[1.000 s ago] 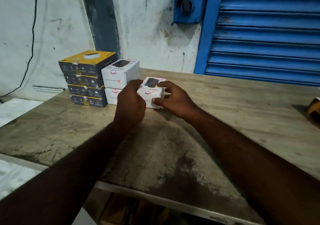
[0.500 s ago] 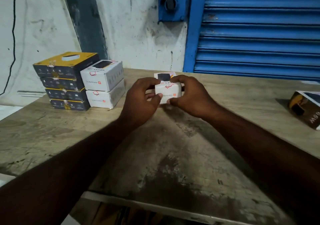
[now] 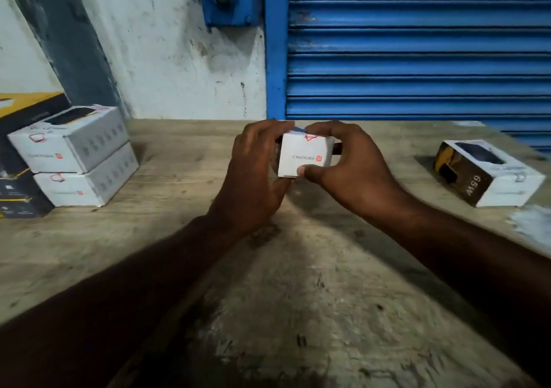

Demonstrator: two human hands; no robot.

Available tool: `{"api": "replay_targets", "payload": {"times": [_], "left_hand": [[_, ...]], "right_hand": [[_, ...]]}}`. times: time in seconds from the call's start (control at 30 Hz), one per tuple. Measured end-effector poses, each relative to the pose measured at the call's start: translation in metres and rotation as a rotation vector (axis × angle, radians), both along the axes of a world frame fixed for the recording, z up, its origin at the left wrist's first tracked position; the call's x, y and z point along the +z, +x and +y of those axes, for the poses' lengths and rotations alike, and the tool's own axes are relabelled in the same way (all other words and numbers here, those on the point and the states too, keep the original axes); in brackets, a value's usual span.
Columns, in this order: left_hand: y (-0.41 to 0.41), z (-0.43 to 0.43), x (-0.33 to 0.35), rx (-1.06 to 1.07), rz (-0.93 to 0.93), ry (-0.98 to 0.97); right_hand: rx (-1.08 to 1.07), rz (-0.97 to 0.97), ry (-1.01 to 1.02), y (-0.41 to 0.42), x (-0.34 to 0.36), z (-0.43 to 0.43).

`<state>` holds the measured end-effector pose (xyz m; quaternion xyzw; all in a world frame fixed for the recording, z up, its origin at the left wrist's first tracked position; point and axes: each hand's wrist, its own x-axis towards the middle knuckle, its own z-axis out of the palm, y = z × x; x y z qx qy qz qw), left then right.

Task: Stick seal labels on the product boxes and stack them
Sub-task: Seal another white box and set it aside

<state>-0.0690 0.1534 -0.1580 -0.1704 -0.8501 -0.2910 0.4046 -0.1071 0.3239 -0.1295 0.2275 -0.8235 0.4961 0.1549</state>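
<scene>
Small white cardboard product box [image 3: 304,158] w/ red logo is held up over the middle of the worn, dark-stained wooden tabletop [image 3: 298,283], gripped btwn both hands. The left hand [image 3: 253,178] curls round its left side; the right hand [image 3: 348,166] has thumb below and fingers over the top (a red seal label [image 3: 310,137] shows at the top edge). Two stacked white boxes [image 3: 74,155] sit far left by a black-and-yellow stack [image 3: 18,190]. A black-and-white box [image 3: 489,172] lies to the right. Behind: scuffed white wall [image 3: 167,53], blue roller shutter [image 3: 417,44].
</scene>
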Motion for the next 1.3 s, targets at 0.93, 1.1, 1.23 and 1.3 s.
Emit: {"api": "replay_targets", "payload": {"times": [0.93, 1.1, 1.23, 1.3], "left_hand": [[0.007, -0.006, -0.002, -0.167, -0.228, 0.078], [0.007, -0.006, -0.002, -0.206, -0.206, 0.038], [0.007, -0.007, 0.0, -0.264, -0.174, -0.023], [0.007, -0.008, 0.0, -0.271, -0.179, -0.033]], "right_hand": [[0.062, 0.178, 0.171, 0.011, -0.013, 0.015], [0.08, 0.268, 0.247, 0.008, -0.017, 0.016], [0.097, 0.282, 0.266, 0.009, -0.015, 0.018], [0.094, 0.305, 0.27, 0.009, -0.013, 0.017]]}}
